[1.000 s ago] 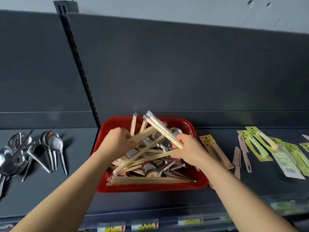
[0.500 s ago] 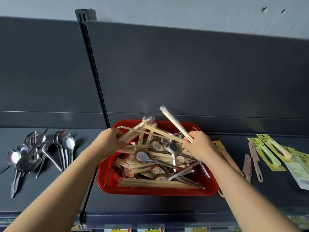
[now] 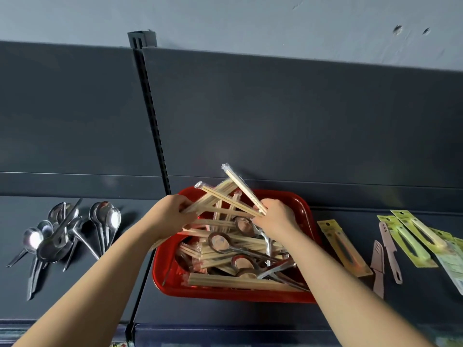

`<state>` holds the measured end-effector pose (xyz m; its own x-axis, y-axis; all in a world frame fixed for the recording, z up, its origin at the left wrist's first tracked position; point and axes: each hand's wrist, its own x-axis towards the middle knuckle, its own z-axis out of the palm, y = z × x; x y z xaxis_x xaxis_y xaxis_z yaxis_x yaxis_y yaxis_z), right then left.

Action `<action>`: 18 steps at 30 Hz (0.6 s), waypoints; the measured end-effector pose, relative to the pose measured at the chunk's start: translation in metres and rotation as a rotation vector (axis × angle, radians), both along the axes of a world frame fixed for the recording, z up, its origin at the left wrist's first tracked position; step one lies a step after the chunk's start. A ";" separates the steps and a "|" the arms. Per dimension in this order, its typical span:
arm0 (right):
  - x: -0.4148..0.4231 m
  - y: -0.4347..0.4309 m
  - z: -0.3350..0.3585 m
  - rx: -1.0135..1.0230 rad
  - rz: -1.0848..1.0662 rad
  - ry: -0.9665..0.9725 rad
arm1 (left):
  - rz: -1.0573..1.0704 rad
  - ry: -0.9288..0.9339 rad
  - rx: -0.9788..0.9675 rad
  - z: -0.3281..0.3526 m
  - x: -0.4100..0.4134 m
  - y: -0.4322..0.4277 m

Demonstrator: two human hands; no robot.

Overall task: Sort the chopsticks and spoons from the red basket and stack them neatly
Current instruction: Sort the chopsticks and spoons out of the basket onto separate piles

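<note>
A red basket [image 3: 307, 214] stands on the dark shelf, full of wrapped wooden chopsticks [image 3: 238, 283] and metal spoons [image 3: 220, 242] mixed together. My left hand [image 3: 170, 214] grips a bundle of wrapped chopstick packs [image 3: 213, 201] over the basket's left rear corner. My right hand [image 3: 275, 217] holds another pack of wrapped chopsticks [image 3: 240, 185] that points up and to the left, crossing the left bundle. Both hands hover above the basket's far half.
A heap of sorted metal spoons [image 3: 62, 234] lies on the shelf to the left. Packaged peelers [image 3: 343, 246] and green-carded ones [image 3: 411, 236] with small pink knives [image 3: 389, 249] lie to the right. A slotted upright [image 3: 150, 116] splits the dark back panel.
Both hands lifted their chopstick packs higher above the basket, and the right hand's pack now crosses the left bundle. The view shifted so the basket sits further right.
</note>
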<state>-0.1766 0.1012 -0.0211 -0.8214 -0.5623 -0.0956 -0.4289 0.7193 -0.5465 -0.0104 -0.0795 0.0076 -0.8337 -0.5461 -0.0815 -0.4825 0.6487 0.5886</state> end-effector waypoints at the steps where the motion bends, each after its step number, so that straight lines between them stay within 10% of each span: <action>1: 0.000 -0.006 0.001 0.020 -0.002 0.007 | 0.003 0.022 0.006 0.001 0.002 0.001; 18: 0.014 -0.047 0.055 -0.238 0.133 -0.075 | 0.366 0.356 0.129 0.017 0.052 -0.013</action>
<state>-0.1631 0.0544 0.0340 -0.7348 -0.6783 -0.0058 -0.4628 0.5076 -0.7267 0.0417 -0.0920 0.0251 -0.5788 -0.8110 0.0860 -0.4193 0.3863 0.8215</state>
